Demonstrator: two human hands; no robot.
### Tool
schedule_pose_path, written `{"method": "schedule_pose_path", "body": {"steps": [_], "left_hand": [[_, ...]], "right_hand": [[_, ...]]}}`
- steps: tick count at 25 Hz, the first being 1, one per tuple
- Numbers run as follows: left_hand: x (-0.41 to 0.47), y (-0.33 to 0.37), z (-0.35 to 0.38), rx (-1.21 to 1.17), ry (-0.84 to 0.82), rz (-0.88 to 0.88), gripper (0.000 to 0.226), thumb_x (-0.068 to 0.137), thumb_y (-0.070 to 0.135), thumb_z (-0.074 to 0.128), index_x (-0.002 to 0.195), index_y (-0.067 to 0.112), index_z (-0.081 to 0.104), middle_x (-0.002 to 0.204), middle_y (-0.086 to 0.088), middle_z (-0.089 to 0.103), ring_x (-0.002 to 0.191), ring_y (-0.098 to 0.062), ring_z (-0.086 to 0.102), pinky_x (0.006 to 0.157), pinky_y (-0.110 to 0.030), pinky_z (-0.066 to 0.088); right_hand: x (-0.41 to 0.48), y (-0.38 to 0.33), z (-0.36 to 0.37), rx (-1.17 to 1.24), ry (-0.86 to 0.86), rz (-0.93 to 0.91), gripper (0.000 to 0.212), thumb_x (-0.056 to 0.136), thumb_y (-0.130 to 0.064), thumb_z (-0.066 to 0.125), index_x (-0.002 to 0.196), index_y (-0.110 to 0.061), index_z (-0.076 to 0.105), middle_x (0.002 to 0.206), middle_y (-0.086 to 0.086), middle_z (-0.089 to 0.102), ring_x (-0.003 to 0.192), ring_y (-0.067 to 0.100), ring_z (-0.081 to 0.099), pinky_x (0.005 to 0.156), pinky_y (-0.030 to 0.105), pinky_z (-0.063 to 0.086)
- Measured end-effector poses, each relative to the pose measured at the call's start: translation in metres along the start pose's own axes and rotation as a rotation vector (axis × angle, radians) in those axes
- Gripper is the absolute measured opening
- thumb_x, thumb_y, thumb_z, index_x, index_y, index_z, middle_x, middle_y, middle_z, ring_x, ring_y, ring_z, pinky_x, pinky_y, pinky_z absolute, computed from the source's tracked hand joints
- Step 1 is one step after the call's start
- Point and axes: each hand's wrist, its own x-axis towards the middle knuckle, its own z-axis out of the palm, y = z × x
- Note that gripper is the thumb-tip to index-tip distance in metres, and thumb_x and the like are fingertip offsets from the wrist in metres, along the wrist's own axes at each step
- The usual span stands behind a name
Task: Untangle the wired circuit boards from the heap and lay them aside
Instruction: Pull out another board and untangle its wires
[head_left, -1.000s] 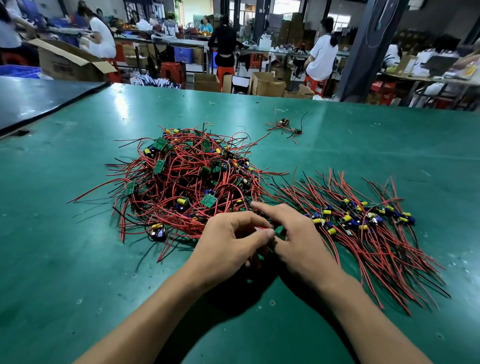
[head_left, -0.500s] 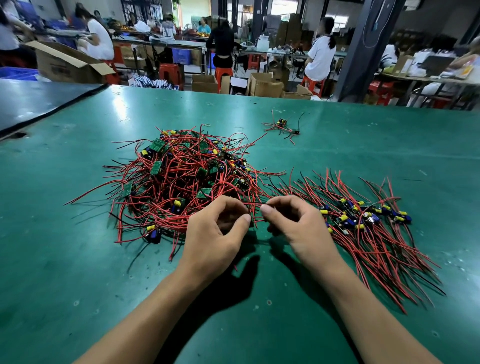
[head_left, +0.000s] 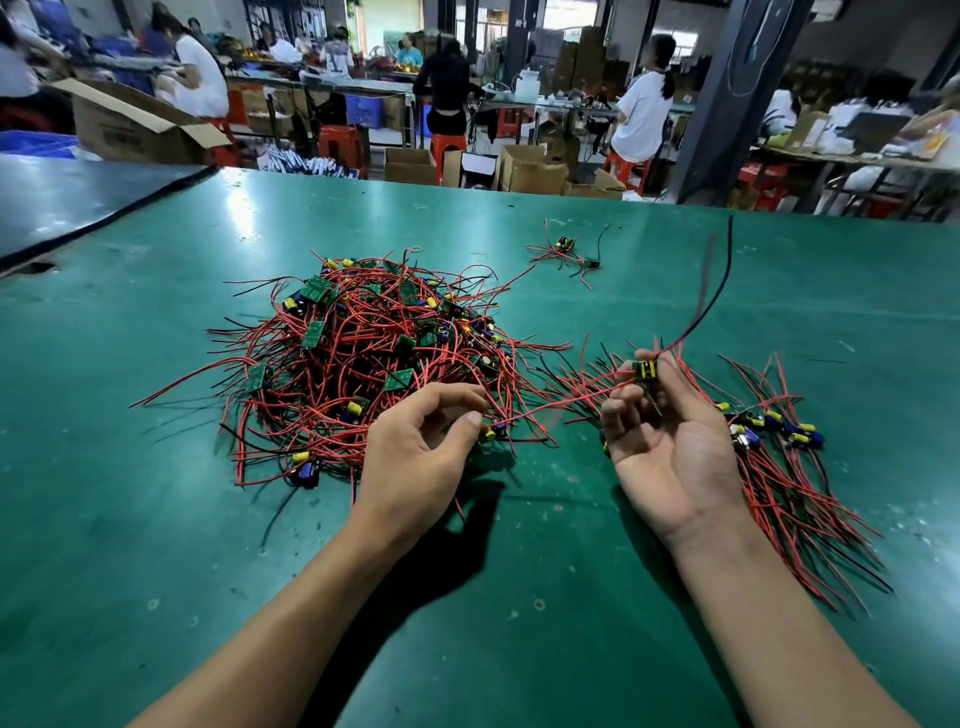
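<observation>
1. Beyond the far edge of the table (head_left: 156, 467) I see a busy workshop: people sit on red stools (head_left: 340, 143) at long benches, an open cardboard box (head_left: 135, 124) stands at the far left, and a dark pillar (head_left: 727, 104) rises on the right.
2. The table top is green and scuffed, and it carries everything I am working with.
3. The heap (head_left: 374, 364) lies left of centre, a knot of red and black wires with small green boards and yellow and blue parts caught in it.
4. A sorted row (head_left: 789, 499) of boards lies on the right, with its wires fanned towards the near edge.
5. A small stray bundle (head_left: 569, 249) sits well apart, farther back on the table.
6. The left grip (head_left: 421, 457) is at the near right edge of the heap with its fingers curled. Thumb and forefinger appear to pinch a red wire (head_left: 561, 402) that stretches across towards the other hand.
7. The right grip (head_left: 670, 457) is turned palm up between the heap and the sorted row. Thumb and forefinger pinch a circuit board (head_left: 645, 370) with a yellow part, and the remaining fingers curl loosely.
8. That board is lifted clear of the table, and its dark leads (head_left: 719, 291) swing up and away from me, blurred.
</observation>
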Motion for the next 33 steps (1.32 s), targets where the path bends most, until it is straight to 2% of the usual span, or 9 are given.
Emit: {"method": "schedule_pose_path", "body": {"steps": [3, 7, 10, 13, 19, 22, 25, 31, 33], "left_hand": [[-0.004, 0.003, 0.002, 0.092, 0.021, 0.035, 0.016, 0.088, -0.002, 0.066, 0.092, 0.013, 0.071, 0.094, 0.001, 0.071, 0.086, -0.014, 0.069, 0.08, -0.034, 0.058], [-0.009, 0.012, 0.005, 0.155, -0.008, 0.064, 0.01, 0.087, 0.004, 0.07, 0.086, 0.014, 0.072, 0.077, 0.002, 0.068, 0.061, -0.01, 0.061, 0.059, -0.024, 0.051], [-0.014, 0.017, 0.01, -0.003, -0.102, -0.102, 0.015, 0.094, 0.013, 0.064, 0.082, 0.01, 0.072, 0.065, -0.004, 0.07, 0.05, -0.008, 0.059, 0.051, -0.019, 0.047], [-0.014, 0.021, 0.012, -0.27, -0.223, -0.344, 0.023, 0.098, 0.023, 0.057, 0.088, 0.007, 0.069, 0.075, -0.016, 0.073, 0.05, -0.022, 0.065, 0.044, -0.025, 0.05], [-0.016, 0.014, 0.018, -0.293, -0.218, -0.419, 0.019, 0.091, 0.006, 0.065, 0.099, -0.003, 0.051, 0.075, -0.02, 0.072, 0.06, -0.033, 0.071, 0.05, -0.033, 0.057], [-0.016, 0.015, 0.018, -0.287, -0.208, -0.434, 0.022, 0.091, 0.006, 0.066, 0.101, -0.005, 0.05, 0.077, -0.022, 0.073, 0.06, -0.032, 0.071, 0.05, -0.034, 0.058], [-0.017, 0.016, 0.018, -0.173, -0.245, -0.42, 0.022, 0.089, 0.008, 0.068, 0.101, -0.001, 0.052, 0.077, -0.019, 0.073, 0.066, -0.033, 0.073, 0.054, -0.034, 0.057], [-0.017, 0.017, 0.017, -0.111, -0.321, -0.386, 0.017, 0.091, 0.007, 0.066, 0.102, 0.003, 0.053, 0.078, -0.014, 0.074, 0.071, -0.029, 0.074, 0.059, -0.03, 0.056], [-0.016, 0.017, 0.017, -0.138, -0.32, -0.383, 0.018, 0.09, 0.006, 0.066, 0.101, 0.001, 0.052, 0.075, -0.014, 0.072, 0.072, -0.031, 0.074, 0.062, -0.036, 0.057]], "right_hand": [[0.001, 0.004, -0.001, -0.105, -0.025, 0.057, 0.017, 0.096, -0.025, 0.058, 0.094, -0.011, 0.068, 0.074, 0.0, 0.064, 0.051, 0.006, 0.053, 0.049, 0.019, 0.048], [0.0, 0.022, -0.003, -0.53, -0.03, 0.056, 0.013, 0.096, -0.02, 0.057, 0.098, -0.014, 0.069, 0.074, 0.002, 0.062, 0.052, 0.008, 0.051, 0.05, 0.02, 0.044], [-0.006, 0.034, 0.0, -0.659, -0.146, 0.184, 0.013, 0.089, -0.025, 0.064, 0.092, -0.018, 0.075, 0.073, 0.001, 0.06, 0.052, 0.01, 0.052, 0.045, 0.019, 0.041], [-0.012, 0.037, 0.001, -0.687, -0.218, 0.258, 0.016, 0.094, -0.022, 0.063, 0.088, -0.022, 0.078, 0.07, 0.002, 0.065, 0.053, 0.01, 0.055, 0.042, 0.02, 0.043], [-0.009, 0.035, -0.003, -0.865, -0.343, 0.137, 0.018, 0.097, -0.015, 0.062, 0.096, -0.023, 0.078, 0.089, 0.0, 0.073, 0.072, 0.013, 0.06, 0.063, 0.026, 0.047], [-0.01, 0.033, -0.004, -0.909, -0.385, 0.11, 0.019, 0.085, -0.015, 0.074, 0.104, -0.019, 0.076, 0.089, -0.003, 0.072, 0.071, 0.007, 0.057, 0.057, 0.019, 0.039], [-0.01, 0.036, -0.004, -0.966, -0.311, 0.045, 0.016, 0.092, -0.025, 0.07, 0.103, -0.014, 0.074, 0.09, 0.0, 0.074, 0.072, 0.007, 0.061, 0.054, 0.016, 0.044], [-0.01, 0.034, -0.001, -0.838, -0.217, 0.063, 0.018, 0.098, -0.026, 0.064, 0.091, -0.019, 0.078, 0.084, 0.0, 0.074, 0.066, 0.012, 0.066, 0.053, 0.025, 0.053], [-0.01, 0.032, -0.001, -0.769, -0.203, 0.072, 0.015, 0.095, -0.024, 0.067, 0.088, -0.019, 0.079, 0.079, 0.0, 0.071, 0.064, 0.011, 0.064, 0.051, 0.024, 0.052]]}}
